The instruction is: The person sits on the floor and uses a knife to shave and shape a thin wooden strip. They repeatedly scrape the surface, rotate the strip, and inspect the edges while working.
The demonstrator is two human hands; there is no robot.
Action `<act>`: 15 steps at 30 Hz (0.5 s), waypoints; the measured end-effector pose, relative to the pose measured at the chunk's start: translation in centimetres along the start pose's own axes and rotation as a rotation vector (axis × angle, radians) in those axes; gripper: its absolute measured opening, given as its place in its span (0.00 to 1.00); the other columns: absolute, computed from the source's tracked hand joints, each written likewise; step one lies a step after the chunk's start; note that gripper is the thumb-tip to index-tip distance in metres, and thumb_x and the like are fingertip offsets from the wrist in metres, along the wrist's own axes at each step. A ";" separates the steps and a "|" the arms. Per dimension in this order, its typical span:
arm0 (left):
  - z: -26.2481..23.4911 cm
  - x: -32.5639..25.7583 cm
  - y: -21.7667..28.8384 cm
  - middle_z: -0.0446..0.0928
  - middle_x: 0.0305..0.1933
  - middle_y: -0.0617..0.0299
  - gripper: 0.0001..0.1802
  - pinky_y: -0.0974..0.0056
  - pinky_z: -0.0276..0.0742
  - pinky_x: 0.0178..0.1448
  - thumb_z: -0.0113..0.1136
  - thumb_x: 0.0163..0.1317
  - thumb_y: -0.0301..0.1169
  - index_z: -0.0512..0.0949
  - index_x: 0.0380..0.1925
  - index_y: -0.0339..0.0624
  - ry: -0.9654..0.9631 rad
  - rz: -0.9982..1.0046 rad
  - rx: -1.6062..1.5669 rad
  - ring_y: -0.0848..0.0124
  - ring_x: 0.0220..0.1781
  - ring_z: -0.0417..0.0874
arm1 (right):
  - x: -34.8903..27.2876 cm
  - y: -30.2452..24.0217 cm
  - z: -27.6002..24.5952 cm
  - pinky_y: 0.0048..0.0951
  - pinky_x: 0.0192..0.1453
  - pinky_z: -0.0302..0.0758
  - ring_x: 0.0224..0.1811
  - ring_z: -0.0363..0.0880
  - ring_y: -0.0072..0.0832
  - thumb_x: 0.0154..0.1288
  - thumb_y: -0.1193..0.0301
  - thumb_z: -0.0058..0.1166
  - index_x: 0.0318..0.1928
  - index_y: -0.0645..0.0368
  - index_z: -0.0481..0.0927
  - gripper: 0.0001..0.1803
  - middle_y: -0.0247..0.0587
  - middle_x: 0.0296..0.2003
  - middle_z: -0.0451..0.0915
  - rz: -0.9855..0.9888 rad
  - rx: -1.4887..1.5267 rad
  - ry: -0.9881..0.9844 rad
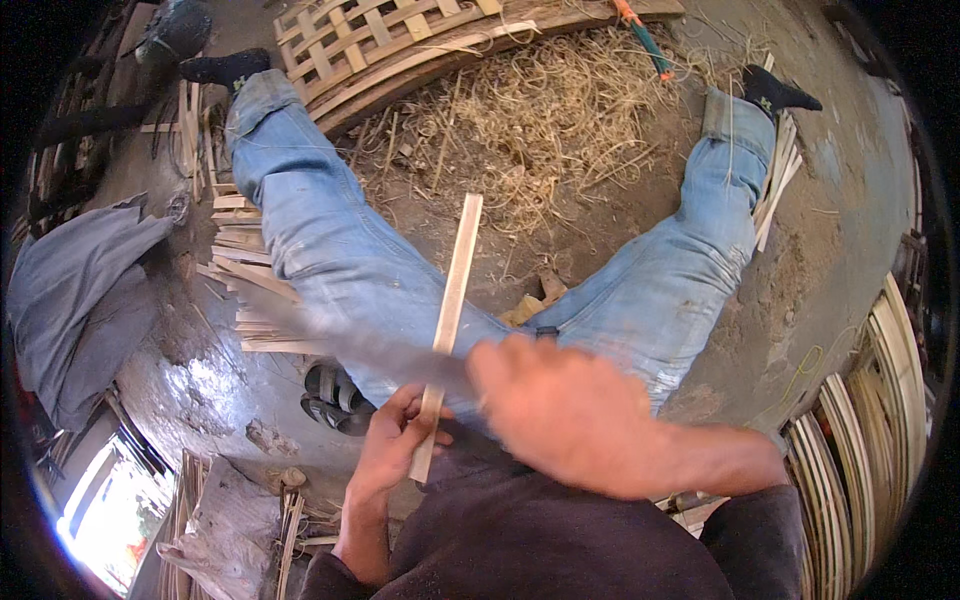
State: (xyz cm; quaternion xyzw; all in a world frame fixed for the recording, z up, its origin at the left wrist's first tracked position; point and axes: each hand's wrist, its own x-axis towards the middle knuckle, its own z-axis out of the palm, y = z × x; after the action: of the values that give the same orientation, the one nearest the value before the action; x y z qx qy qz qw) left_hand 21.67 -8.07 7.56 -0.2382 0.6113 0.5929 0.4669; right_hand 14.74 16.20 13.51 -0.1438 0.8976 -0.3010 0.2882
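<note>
Blurred blade (385,354) left of centre; left hand (392,437), lower centre, pinches wooden strip (459,270) near its lower end, strip mid-frame, probably steadying it; right hand (565,408), right of centre, fisted round blade's hidden end, likely for control.

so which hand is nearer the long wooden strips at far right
Right. The right hand lies left of those long wooden strips; the left hand is farther left.
</note>
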 end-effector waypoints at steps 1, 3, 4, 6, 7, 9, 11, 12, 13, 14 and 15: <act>-0.1 -0.2 -0.9 0.78 0.50 0.53 0.26 0.65 0.82 0.41 0.49 0.74 0.36 0.62 0.66 0.35 -0.001 0.126 0.004 0.68 0.39 0.84 | -0.3 -1.0 0.1 0.45 0.34 0.81 0.29 0.83 0.45 0.61 0.71 0.52 0.38 0.59 0.69 0.08 0.47 0.29 0.78 -0.051 -0.012 -0.009; -0.7 0.5 -1.3 0.79 0.48 0.54 0.23 0.66 0.82 0.39 0.47 0.74 0.35 0.63 0.64 0.35 0.024 0.195 0.022 0.67 0.38 0.84 | -0.6 -2.6 0.3 0.44 0.33 0.81 0.29 0.83 0.43 0.61 0.71 0.52 0.38 0.59 0.70 0.08 0.47 0.30 0.78 -0.173 -0.028 -0.020; -0.7 0.3 -1.4 0.79 0.47 0.54 0.23 0.66 0.82 0.39 0.47 0.74 0.35 0.63 0.64 0.35 0.063 0.084 -0.016 0.68 0.37 0.84 | -0.4 -2.3 0.3 0.45 0.34 0.81 0.29 0.82 0.44 0.61 0.71 0.52 0.38 0.59 0.70 0.08 0.47 0.30 0.78 -0.134 -0.009 -0.013; 0.4 0.1 0.2 0.80 0.45 0.55 0.23 0.67 0.81 0.38 0.46 0.74 0.35 0.63 0.64 0.35 0.139 -0.140 -0.099 0.69 0.35 0.83 | 0.4 -0.6 0.5 0.46 0.35 0.80 0.29 0.82 0.47 0.61 0.72 0.52 0.39 0.59 0.70 0.08 0.48 0.30 0.77 -0.056 0.026 -0.006; 1.2 0.5 2.0 0.80 0.43 0.55 0.22 0.67 0.80 0.37 0.44 0.75 0.38 0.65 0.62 0.35 0.119 -0.064 -0.063 0.70 0.33 0.82 | 0.9 0.9 0.6 0.47 0.36 0.80 0.30 0.81 0.49 0.61 0.72 0.53 0.40 0.60 0.70 0.09 0.49 0.31 0.78 0.023 0.047 0.047; 0.7 1.4 1.8 0.80 0.42 0.55 0.21 0.68 0.79 0.36 0.43 0.75 0.40 0.67 0.59 0.36 0.096 -0.005 -0.075 0.71 0.32 0.82 | 2.0 3.8 0.9 0.49 0.38 0.78 0.33 0.80 0.54 0.61 0.71 0.54 0.43 0.61 0.70 0.12 0.53 0.32 0.79 0.130 0.027 0.149; 0.2 2.5 2.0 0.81 0.41 0.55 0.21 0.69 0.78 0.35 0.42 0.75 0.42 0.69 0.56 0.36 0.070 0.040 -0.084 0.72 0.31 0.81 | 2.1 6.1 0.7 0.49 0.38 0.75 0.36 0.79 0.56 0.60 0.71 0.56 0.46 0.62 0.70 0.15 0.56 0.34 0.79 0.181 -0.007 0.228; 0.1 3.2 2.3 0.81 0.41 0.55 0.21 0.69 0.78 0.35 0.42 0.76 0.42 0.70 0.54 0.36 0.058 0.054 -0.087 0.72 0.32 0.81 | 1.9 6.9 0.6 0.49 0.38 0.74 0.36 0.79 0.56 0.60 0.71 0.58 0.47 0.63 0.70 0.17 0.57 0.35 0.79 0.195 -0.002 0.252; 0.1 3.8 2.4 0.81 0.41 0.55 0.21 0.69 0.78 0.35 0.41 0.76 0.43 0.71 0.53 0.36 0.047 0.067 -0.089 0.73 0.32 0.81 | 1.6 7.3 0.7 0.49 0.37 0.75 0.36 0.79 0.56 0.59 0.72 0.58 0.46 0.62 0.70 0.17 0.57 0.35 0.79 0.198 0.007 0.278; 0.0 4.4 2.6 0.80 0.40 0.56 0.21 0.69 0.78 0.35 0.41 0.76 0.43 0.72 0.52 0.36 0.039 0.068 -0.100 0.73 0.33 0.81 | 1.5 7.7 0.6 0.50 0.37 0.75 0.35 0.79 0.56 0.58 0.72 0.59 0.45 0.61 0.69 0.16 0.56 0.35 0.79 0.203 0.014 0.315; 0.0 4.9 2.7 0.80 0.38 0.57 0.21 0.69 0.78 0.36 0.42 0.76 0.43 0.72 0.51 0.37 0.032 0.069 -0.110 0.73 0.33 0.81 | 1.5 7.9 0.6 0.50 0.36 0.75 0.35 0.79 0.56 0.57 0.73 0.59 0.44 0.61 0.68 0.16 0.56 0.34 0.79 0.208 0.021 0.352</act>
State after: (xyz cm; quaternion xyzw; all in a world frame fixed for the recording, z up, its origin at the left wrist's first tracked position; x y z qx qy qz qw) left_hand 17.20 -6.27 4.70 -0.2517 0.5929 0.6375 0.4228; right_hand 13.27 21.43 7.58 0.0072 0.9409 -0.2995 0.1579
